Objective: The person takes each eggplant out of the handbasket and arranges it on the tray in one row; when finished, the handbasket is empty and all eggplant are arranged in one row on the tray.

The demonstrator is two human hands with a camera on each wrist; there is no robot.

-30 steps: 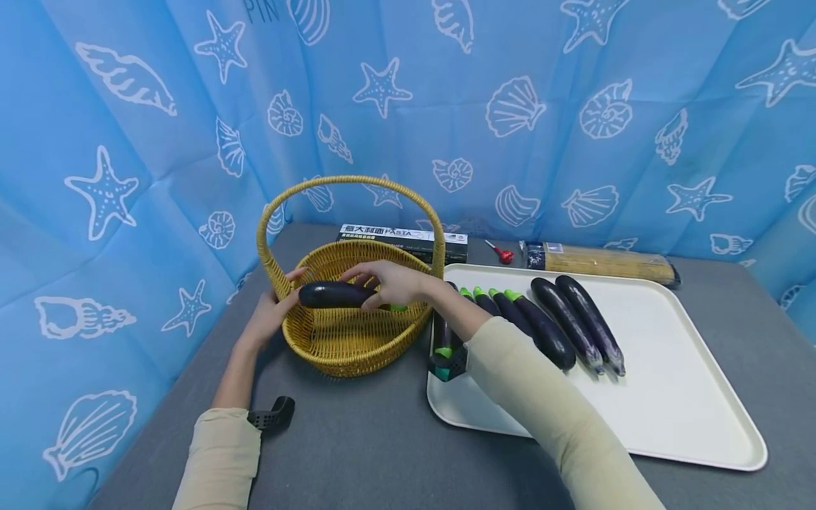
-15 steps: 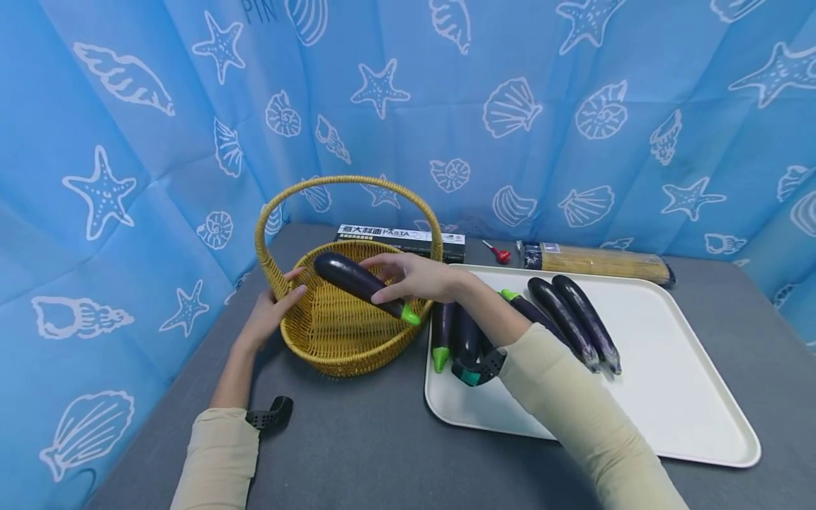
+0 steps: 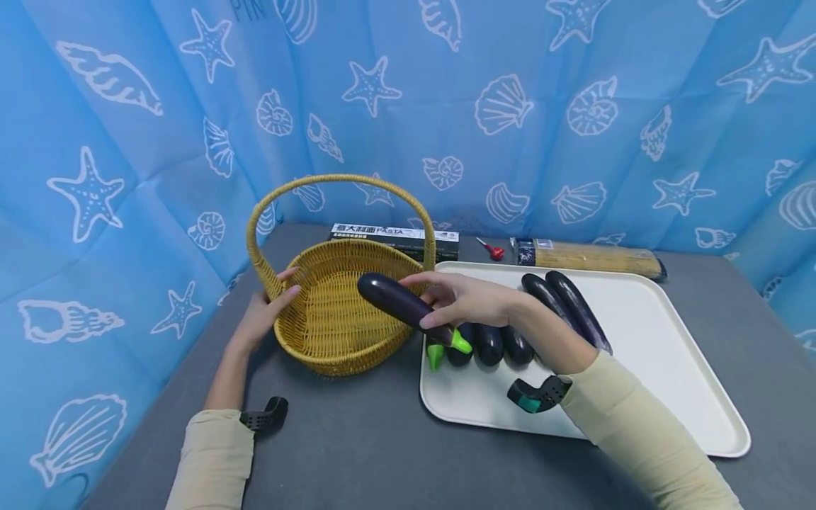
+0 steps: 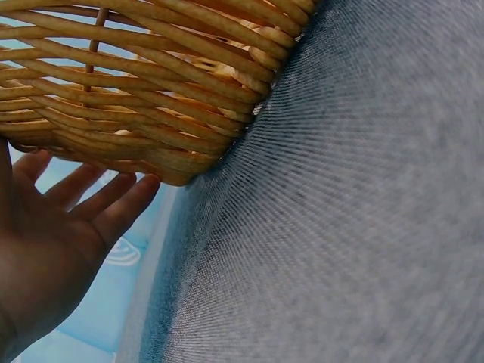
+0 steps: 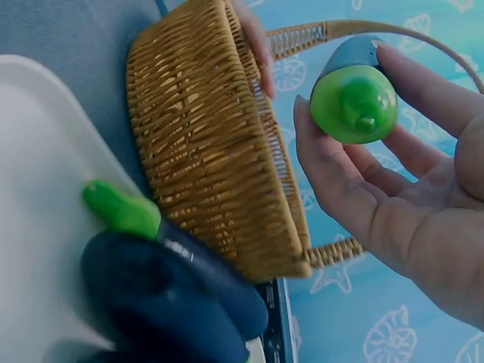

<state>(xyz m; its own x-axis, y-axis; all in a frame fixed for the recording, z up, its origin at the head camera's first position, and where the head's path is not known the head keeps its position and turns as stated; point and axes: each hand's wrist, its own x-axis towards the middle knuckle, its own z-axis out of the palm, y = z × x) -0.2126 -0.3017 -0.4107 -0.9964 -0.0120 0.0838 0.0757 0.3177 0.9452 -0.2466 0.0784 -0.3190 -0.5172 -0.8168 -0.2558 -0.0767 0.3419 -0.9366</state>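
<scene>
My right hand (image 3: 478,301) pinches a dark purple eggplant (image 3: 394,297) between thumb and fingers. The eggplant is tilted, its green cap pointing down and toward me, above the right rim of the wicker basket (image 3: 344,365). Seen by the right wrist camera, that green cap (image 5: 355,106) faces the lens. At the basket's left side, my left hand (image 3: 258,319) holds the rim by the handle's base, thumb over the inside. The left wrist view has its fingers (image 4: 125,208) against the woven outside wall. Woven bottom shows inside the basket.
A white tray (image 3: 669,382) with several more eggplants (image 3: 580,308) stands right of the basket, partly behind my right arm. Along the back lie a pasta box (image 3: 440,244), a red-headed lollipop-like item (image 3: 496,251) and a packaged bundle of sticks (image 3: 593,258). A blue curtain hangs behind.
My right hand has carried the eggplant rightward from over the basket's middle to its right rim, turning it from level to slanted. The left hand has stayed on the basket.
</scene>
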